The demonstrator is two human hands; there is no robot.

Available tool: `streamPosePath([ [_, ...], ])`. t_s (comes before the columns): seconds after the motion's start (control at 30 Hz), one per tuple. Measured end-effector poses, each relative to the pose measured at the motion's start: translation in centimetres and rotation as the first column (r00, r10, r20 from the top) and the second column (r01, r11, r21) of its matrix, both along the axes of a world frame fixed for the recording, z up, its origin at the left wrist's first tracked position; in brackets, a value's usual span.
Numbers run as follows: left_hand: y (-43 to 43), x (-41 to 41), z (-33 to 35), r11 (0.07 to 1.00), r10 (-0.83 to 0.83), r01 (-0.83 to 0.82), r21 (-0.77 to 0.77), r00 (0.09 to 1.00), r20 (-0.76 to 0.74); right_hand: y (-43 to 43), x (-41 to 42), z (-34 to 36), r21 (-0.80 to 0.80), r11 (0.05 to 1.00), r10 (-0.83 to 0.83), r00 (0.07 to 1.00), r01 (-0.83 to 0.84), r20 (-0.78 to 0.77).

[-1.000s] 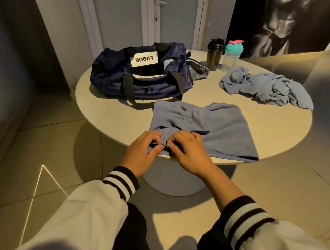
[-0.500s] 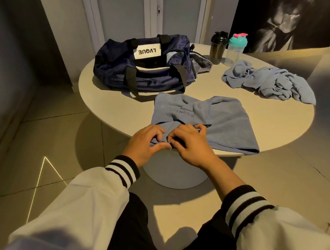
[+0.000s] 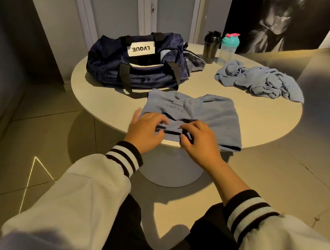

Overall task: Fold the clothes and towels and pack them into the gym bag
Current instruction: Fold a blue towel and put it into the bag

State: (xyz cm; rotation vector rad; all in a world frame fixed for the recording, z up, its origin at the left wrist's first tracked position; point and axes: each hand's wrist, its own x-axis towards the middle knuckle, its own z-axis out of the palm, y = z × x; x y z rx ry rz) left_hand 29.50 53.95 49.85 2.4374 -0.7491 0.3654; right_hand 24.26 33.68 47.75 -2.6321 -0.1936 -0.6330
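Observation:
A blue towel [image 3: 213,114] with "FITNESS" lettering lies partly folded at the near edge of the round table [image 3: 265,121]. My left hand [image 3: 146,130] and my right hand [image 3: 197,141] sit side by side on its near hem, fingers curled into the cloth and pinching it. A navy gym bag [image 3: 113,63] with black handles and a white label stands open at the back left of the table. A crumpled blue garment pile [image 3: 264,81] lies at the back right.
Two shaker bottles stand at the far edge, one black [image 3: 211,47] and one clear with a teal lid [image 3: 228,49]. A door and a dark wall poster are behind the table. Tiled floor surrounds the table's pedestal.
My hands have drawn slightly apart along the towel's near hem, and the view has moved closer to the table. The bag and the pile have not moved.

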Motion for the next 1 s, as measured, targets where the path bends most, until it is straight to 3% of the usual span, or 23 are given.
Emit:
streamPosePath([
  [0.07, -2.8, -0.8, 0.0, 0.992, -0.125, 0.124, -0.025, 0.992, -0.014, -0.5, -0.5, 0.3, 0.080, 0.994, 0.073, 0.997, -0.072, -0.012],
  [0.13, -4.5, -1.4, -0.5, 0.987, -0.156, 0.154, -0.047, 0.986, -0.050, -1.6, -1.1, 0.4, 0.106, 0.994, 0.016, 1.000, -0.018, 0.016],
  [0.27, -4.7, -1.3, -2.0, 0.987, -0.109, 0.106, -0.121, 0.994, -0.021, -4.7, -2.7, -0.6, 0.108, 0.981, -0.168, 0.984, 0.161, 0.059],
  [0.47, -5.5, -2.0, -2.1, 0.995, -0.085, 0.087, -0.038, 0.995, 0.058, -4.5, -3.2, -1.2, 0.167, 0.976, -0.157, 0.983, 0.139, 0.098],
  [0.63, -5.4, -2.2, -2.0, 0.997, -0.066, 0.065, -0.042, 0.998, -0.009, -5.2, -4.1, -1.5, 0.275, 0.960, -0.095, 0.989, 0.061, 0.112],
  [0.77, -5.2, -2.3, -2.2, 0.996, -0.080, 0.081, -0.027, 0.996, 0.034, -6.1, -4.4, -1.5, 0.222, 0.973, -0.084, 0.994, 0.067, 0.068],
  [0.9, -5.1, -2.0, -2.3, 0.996, -0.094, 0.094, -0.008, 0.995, -0.041, -5.4, -4.4, -0.5, 0.181, 0.968, -0.183, 0.982, 0.171, 0.050],
  [1.0, -5.4, -2.2, -2.2, 0.994, -0.091, 0.095, 0.054, 0.993, -0.073, -4.7, -3.3, -0.3, 0.014, 0.977, -0.214, 0.977, 0.214, 0.018],
])
